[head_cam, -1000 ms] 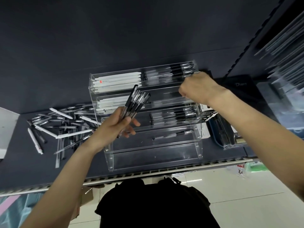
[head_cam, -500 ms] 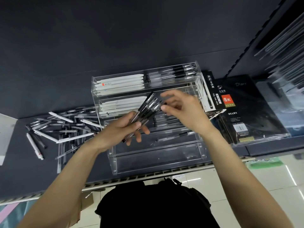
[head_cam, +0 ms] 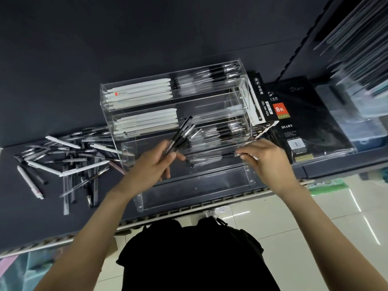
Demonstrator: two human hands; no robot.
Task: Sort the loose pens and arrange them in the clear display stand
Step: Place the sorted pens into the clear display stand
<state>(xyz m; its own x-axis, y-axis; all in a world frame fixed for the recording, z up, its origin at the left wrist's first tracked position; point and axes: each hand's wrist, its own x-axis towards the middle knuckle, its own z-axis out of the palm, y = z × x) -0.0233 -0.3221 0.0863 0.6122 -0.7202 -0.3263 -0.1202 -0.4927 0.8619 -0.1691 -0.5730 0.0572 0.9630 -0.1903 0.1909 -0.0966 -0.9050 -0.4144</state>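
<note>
Holding a small bunch of black pens [head_cam: 180, 136] fanned up and to the right, the left hand [head_cam: 154, 165] has its fingers and thumb curled round the lower ends, right in front of the clear display stand [head_cam: 247, 177]. The right hand [head_cam: 270, 162] is over on the stand's right side, fingertips pinching the end of one clear pen [head_cam: 210, 159] that lies flat along one of the lower tiers. That pen runs left to right, with its dark end at the fingers.

The stand sits on a dark shelf [head_cam: 42, 217] and steps up toward the far side. Top two tiers have white pens [head_cam: 140, 93] stacked on the left half, and the far tier also has clear-and-black ones on the right. A middle tier holds a bunch more clear pens, kinda blurry. The nearest tier looks bare.

Left of the stand there's a messy pile of loose pens [head_cam: 69, 162], white, black and clear, all crisscrossed. Right of it, a black gel ink pen box [head_cam: 260, 97] leans against the stand, with a black diary pack [head_cam: 304, 127] beside that.
</note>
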